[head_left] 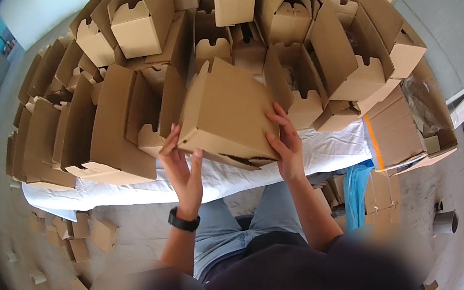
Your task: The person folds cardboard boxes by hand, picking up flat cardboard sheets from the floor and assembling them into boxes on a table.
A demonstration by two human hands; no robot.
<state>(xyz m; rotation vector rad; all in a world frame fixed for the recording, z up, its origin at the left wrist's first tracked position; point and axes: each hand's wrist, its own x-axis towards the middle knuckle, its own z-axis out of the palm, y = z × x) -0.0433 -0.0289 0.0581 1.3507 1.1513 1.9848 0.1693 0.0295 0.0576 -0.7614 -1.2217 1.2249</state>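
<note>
A brown cardboard box (pixel 227 108) is held between my two hands, tilted, above the near edge of a table with a white cloth (pixel 332 152). My left hand (pixel 180 163) grips its left lower corner, thumb and fingers on separate faces. Against its right side press the fingers of my right hand (pixel 284 141). A dark slot with a folded flap shows along the box's near lower edge. Behind it and to both sides stand several open-topped cardboard boxes (pixel 98 134) with notched edges. Their insides are mostly in shadow.
Stacked boxes (pixel 144 27) fill the table's far side. A larger carton (pixel 394 132) with an orange stripe stands at the table's right end, plastic film inside. Small cardboard pieces (pixel 105 234) lie on the floor at left. A blue plastic bag (pixel 357 194) hangs near my right knee.
</note>
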